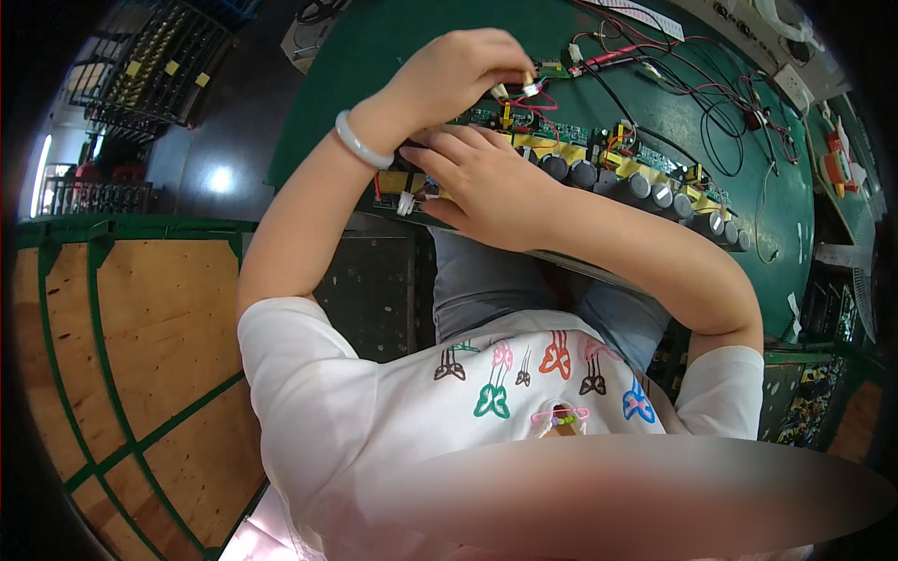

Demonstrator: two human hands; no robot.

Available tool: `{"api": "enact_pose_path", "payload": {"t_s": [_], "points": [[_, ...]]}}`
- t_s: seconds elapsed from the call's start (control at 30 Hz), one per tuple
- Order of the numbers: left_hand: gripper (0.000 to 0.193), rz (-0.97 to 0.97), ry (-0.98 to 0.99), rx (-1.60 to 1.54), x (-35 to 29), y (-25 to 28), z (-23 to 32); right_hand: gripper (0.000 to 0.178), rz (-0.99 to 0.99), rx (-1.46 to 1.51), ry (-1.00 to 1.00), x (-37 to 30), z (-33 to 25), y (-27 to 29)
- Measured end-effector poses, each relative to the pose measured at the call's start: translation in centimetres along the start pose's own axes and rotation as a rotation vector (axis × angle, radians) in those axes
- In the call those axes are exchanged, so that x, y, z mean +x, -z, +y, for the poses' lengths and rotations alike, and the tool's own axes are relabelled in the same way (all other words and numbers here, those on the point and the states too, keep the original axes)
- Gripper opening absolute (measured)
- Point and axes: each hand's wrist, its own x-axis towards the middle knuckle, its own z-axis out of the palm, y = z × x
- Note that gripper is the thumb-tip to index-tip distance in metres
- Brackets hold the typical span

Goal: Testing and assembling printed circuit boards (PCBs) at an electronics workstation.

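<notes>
A long strip of circuit boards [580,140] lies along the near edge of the table, with a row of black capacitors [639,187] and yellow-taped parts on it. My left hand [468,67], with a pale bracelet on its wrist, is raised over the far side of the strip. Its fingertips pinch a small white wire connector [531,90], with pink-red wires running below it. My right hand [486,182] grips the strip's left end, fingers over the top and thumb toward the near edge. Beside that thumb sits a white socket [406,203]. The palm hides the boards beneath it.
The green table [365,56] bears tangled red and black leads [720,103] at the far right, with a red probe [608,60] among them. A grey instrument [748,28] stands at the back right. Wooden panels in a green frame [168,280] stand at left; racks [159,65] lie beyond.
</notes>
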Motion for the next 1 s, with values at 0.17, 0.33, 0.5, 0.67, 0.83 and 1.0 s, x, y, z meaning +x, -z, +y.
{"api": "enact_pose_path", "payload": {"t_s": [0.17,0.33,0.5,0.67,0.83,1.0], "points": [[0.025,0.077,0.077,-0.022,-3.1,-0.4,0.0,0.037,-0.106,0.131,0.075,-2.9,1.0,4.3],[0.019,0.285,0.131,-0.08,-1.7,0.3,0.6,0.051,-0.133,0.07,-0.033,-2.0,5.2,5.6],[0.02,0.401,-0.052,-0.178,1.1,0.7,1.2,0.051,-0.092,-0.058,-0.007,0.8,8.0,1.6],[0.02,0.329,0.108,-0.114,1.1,1.5,1.9,0.037,-0.161,-0.153,-0.164,2.6,9.5,0.5],[0.02,0.294,0.168,-0.113,1.1,2.7,1.3,0.022,-0.02,0.021,-0.079,2.1,9.4,2.6],[0.018,0.149,0.233,-0.14,-0.3,2.8,0.0,0.019,0.087,0.097,-0.054,-2.4,8.4,6.6]]}}
